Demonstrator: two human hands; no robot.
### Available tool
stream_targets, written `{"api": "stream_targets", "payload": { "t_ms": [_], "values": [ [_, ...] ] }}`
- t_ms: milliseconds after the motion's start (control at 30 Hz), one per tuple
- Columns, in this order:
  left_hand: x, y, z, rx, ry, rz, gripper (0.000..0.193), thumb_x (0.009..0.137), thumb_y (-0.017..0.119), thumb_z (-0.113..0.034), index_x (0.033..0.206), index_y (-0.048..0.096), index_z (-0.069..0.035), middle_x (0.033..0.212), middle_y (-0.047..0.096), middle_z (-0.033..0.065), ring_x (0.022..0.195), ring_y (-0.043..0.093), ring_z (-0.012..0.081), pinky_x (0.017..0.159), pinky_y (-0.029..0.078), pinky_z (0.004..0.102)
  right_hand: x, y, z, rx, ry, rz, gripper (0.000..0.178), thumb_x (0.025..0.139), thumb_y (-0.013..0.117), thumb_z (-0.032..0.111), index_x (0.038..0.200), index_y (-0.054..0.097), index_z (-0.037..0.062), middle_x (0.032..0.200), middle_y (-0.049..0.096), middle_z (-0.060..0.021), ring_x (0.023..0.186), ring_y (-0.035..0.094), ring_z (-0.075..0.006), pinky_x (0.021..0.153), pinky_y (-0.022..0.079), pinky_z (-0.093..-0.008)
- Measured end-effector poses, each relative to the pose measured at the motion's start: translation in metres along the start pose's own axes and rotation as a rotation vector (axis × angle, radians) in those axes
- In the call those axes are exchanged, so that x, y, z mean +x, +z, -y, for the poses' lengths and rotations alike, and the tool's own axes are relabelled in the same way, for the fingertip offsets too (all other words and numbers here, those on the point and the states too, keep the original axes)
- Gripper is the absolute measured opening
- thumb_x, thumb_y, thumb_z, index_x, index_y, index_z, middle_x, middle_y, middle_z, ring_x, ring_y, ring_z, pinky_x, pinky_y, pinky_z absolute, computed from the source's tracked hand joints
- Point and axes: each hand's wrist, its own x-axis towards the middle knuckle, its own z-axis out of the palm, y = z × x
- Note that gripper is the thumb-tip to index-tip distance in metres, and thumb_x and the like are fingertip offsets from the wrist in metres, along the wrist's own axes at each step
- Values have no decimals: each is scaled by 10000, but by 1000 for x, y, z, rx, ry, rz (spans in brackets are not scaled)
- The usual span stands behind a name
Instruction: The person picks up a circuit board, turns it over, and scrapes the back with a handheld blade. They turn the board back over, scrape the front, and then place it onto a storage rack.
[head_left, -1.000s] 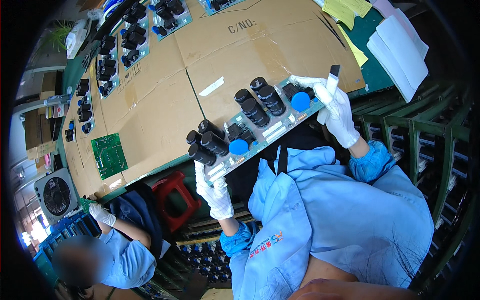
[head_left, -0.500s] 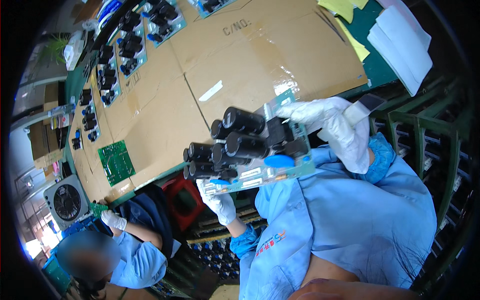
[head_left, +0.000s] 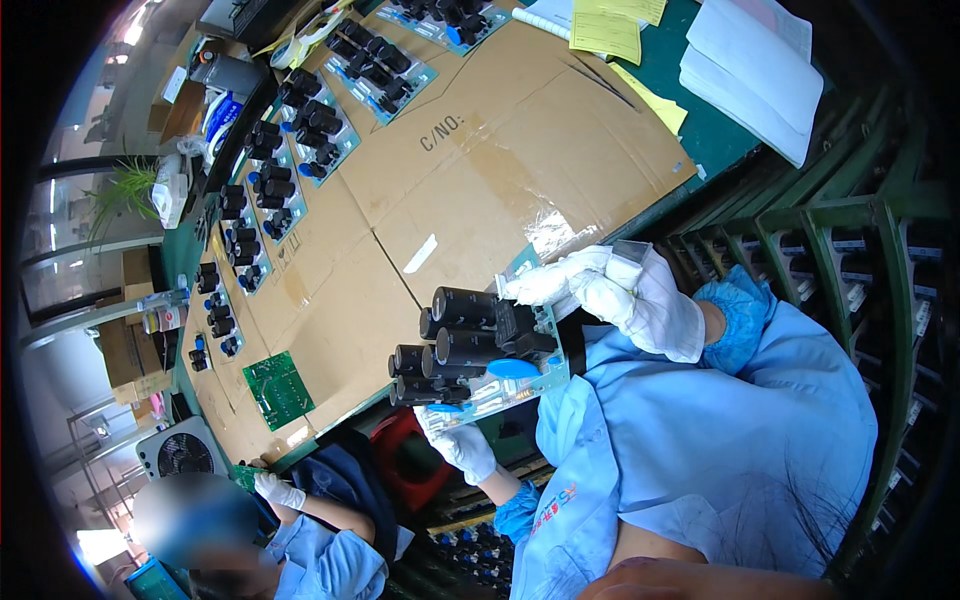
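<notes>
Both my hands wear white gloves and hold a circuit board (head_left: pixel 535 386) above the near edge of the cardboard-covered table. The board carries several large black cylindrical capacitors, black blocks and a blue disc part. My left hand (head_left: pixel 462 450) is closed on its lower left edge, fingertips partly hidden behind the board. At the opposite end, my right hand (head_left: pixel 610 290) grips the upper edge with its fingers. A small greyish, shiny flat piece (head_left: pixel 627 262) sits against the right glove; I cannot tell what it is.
Several similar boards (head_left: pixel 325 128) stand in a row along the far left of the cardboard (head_left: pixel 360 220). A bare green board (head_left: pixel 278 390) lies near the left corner. A co-worker's gloved hand (head_left: pixel 280 490) holds another green board. Papers (head_left: pixel 745 75) lie at right, beside green racks (head_left: pixel 850 215).
The view has shifted, so the table and row of boards appear farther right and lower. The held board and my right hand have come down and left. Both hands still grip the board.
</notes>
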Motion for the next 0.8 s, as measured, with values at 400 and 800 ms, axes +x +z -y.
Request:
{"api": "stream_targets", "payload": {
  "t_ms": [400, 800],
  "values": [
    [31, 86, -29, 745, 149, -102, 866, 917, 487, -615, 1486, 276, 2, 1478, 371, 163, 1335, 409, 305, 1109, 319, 449, 38, -31, 2, -344, 105, -151, 398, 1014, 387, 276, 1153, 633, -4, 1125, 664, -116, 1041, 605, -206, 904, 457, -304],
    [54, 57, -54, -141, 2, -214, 603, 962, 452, -320, 1462, 322, -8, 1452, 433, 139, 1298, 453, 278, 1097, 335, 438, 43, 14, 56, 73, 85, 199, 502, 1055, 319, 284, 1161, 571, -136, 1176, 614, -294, 1067, 636, -329, 932, 506, -376]
  ]
}}
